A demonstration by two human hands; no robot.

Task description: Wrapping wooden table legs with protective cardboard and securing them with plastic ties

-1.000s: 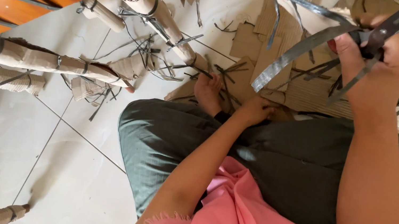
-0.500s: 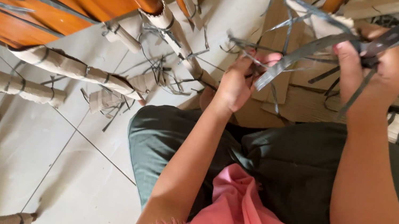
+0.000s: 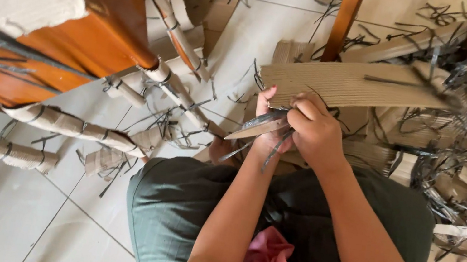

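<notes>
While my left hand [image 3: 268, 114] and right hand [image 3: 315, 132] meet at frame centre, both are closed on a bundle of flat grey plastic strapping strips [image 3: 259, 128], which lies between them above my green-clad lap [image 3: 183, 205]. Behind the hands, a ribbed brown corrugated cardboard sheet [image 3: 349, 84] spans the upper middle; loose dark strap offcuts [image 3: 465, 144] crowd the right, and strap-bound cardboard rolls [image 3: 76, 127] lie on the pale tiled floor [image 3: 12, 208] at left. Risk, as I judge it: the springy strips could slip from the grip or flick back, since their free ends splay downward. Compared with half a second ago, my right hand has dropped from the upper right to join the left.
</notes>
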